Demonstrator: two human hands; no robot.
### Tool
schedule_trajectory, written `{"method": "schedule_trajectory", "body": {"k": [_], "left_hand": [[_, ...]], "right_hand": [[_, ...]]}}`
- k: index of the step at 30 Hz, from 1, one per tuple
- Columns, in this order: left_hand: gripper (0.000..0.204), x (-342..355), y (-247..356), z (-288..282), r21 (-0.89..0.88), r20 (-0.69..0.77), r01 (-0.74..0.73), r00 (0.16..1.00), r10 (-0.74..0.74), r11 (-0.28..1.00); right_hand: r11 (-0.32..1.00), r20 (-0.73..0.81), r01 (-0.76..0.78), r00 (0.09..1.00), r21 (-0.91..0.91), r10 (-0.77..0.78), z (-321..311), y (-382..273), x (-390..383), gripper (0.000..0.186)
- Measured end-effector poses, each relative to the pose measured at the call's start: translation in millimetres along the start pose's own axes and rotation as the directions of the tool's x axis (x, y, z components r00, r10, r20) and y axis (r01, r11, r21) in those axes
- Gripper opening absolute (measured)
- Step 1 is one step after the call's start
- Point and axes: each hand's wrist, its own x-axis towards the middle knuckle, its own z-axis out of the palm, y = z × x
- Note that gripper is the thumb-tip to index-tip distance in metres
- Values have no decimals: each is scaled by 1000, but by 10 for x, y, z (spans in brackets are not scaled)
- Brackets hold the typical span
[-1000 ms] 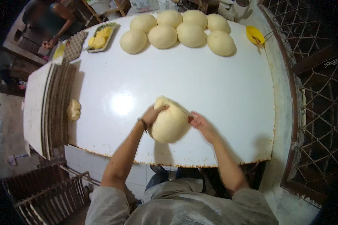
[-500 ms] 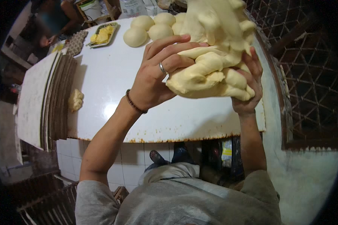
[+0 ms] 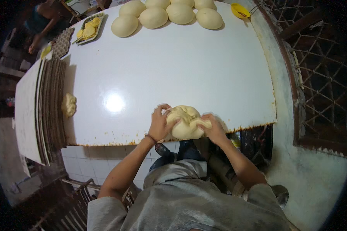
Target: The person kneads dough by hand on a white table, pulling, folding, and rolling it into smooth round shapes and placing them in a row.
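A lump of pale yellow dough [image 3: 186, 129] is between my two hands at the near edge of the white table. Its top is folded and creased. My left hand [image 3: 161, 122] grips its left side, thumb pressed on the dough. On the other side, my right hand [image 3: 213, 128] pinches a flap of the dough and pulls it out to the right. At the table's far side sit several smooth, rounded dough balls [image 3: 153, 18] in two rows.
On the white tabletop [image 3: 162, 69] a tall stack of thin boards [image 3: 46, 107] stands at left, a small dough piece [image 3: 69, 105] beside it. Farther back are a tray of yellow fat [image 3: 89, 30] and egg cartons [image 3: 61, 43]. A yellow strainer [image 3: 240, 11] lies far right. Another person stands far left.
The dough, raised high and stretched long over the table, has come down to the near edge and is now a compact lump. Both hands came down with it. The far dough balls are now uncovered.
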Motion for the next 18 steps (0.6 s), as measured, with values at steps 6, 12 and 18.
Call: {"method": "schedule_trajectory", "body": {"k": [6, 12, 18], "left_hand": [[48, 2107, 148, -423, 529, 124, 490, 763, -635, 692], [81, 2895, 654, -178, 372, 533, 52, 806, -259, 927], [93, 2356, 596, 218, 365, 737, 162, 551, -391, 917]], "right_hand": [[609, -199, 393, 705, -689, -681, -84, -186, 1900, 62], [962, -397, 262, 893, 78, -211, -961, 76, 2519, 32], [880, 553, -326, 828, 346, 90, -327, 1079, 781, 41]]}}
